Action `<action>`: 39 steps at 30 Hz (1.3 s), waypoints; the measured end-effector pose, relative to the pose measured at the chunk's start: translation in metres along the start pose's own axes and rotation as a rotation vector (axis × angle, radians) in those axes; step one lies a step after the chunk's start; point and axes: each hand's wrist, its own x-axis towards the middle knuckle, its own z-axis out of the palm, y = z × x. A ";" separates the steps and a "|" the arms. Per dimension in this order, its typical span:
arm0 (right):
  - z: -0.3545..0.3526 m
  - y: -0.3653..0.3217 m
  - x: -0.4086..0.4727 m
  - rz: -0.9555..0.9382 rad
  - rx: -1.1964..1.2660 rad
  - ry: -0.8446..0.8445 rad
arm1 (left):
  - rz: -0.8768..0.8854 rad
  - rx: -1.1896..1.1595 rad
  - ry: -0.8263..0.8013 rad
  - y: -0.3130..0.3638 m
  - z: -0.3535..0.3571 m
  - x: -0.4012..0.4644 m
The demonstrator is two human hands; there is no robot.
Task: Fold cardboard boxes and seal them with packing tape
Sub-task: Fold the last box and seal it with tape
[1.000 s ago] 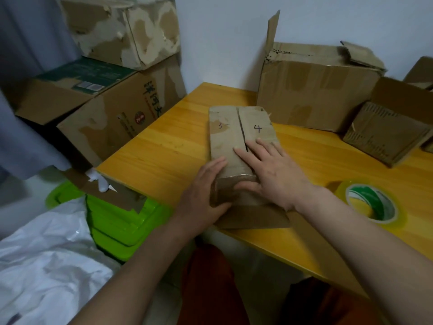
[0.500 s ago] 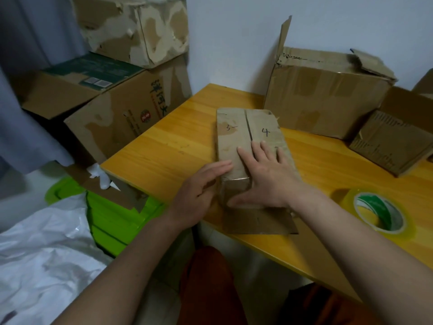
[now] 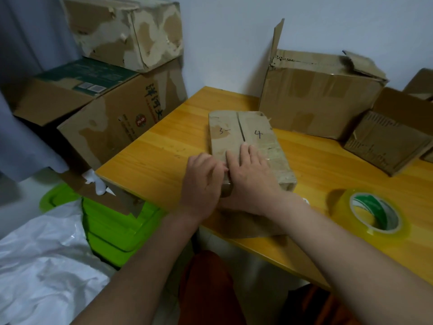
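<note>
In the centre of the frame I see the small cardboard box (image 3: 246, 146) lying flat on the yellow wooden table (image 3: 152, 156), with its near end at the table edge. Its two top flaps are closed, and the marks "3" and "4" are written on each side of the middle seam. My right hand (image 3: 251, 181) lies flat on the near part of the box top, with straight fingers pointing along the seam, so its grip is wide and pressing down. My left hand (image 3: 202, 180) is at the left side of the box, just beside the right hand, with the fingers bent toward the box edge. I cannot tell if this grip holds the edge or only touches it, because the view is blurred there.

The roll of packing tape (image 3: 372, 213) lies flat on the table at the lower right of the frame, apart from the box. Behind, at the upper right, a large worn box (image 3: 321, 95) stands against the wall. At the lower left I see green plastic bins (image 3: 117, 228) and a white plastic sheet (image 3: 42, 259) on the floor.
</note>
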 end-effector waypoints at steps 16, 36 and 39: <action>0.067 0.067 0.002 0.124 0.699 0.955 | 0.146 0.073 0.223 -0.017 0.054 0.004; 0.051 0.065 -0.048 0.262 0.878 0.140 | -0.080 0.842 -0.410 0.037 0.022 0.019; 0.044 0.067 -0.054 0.320 0.884 0.145 | -0.065 0.729 -0.333 0.019 0.001 0.014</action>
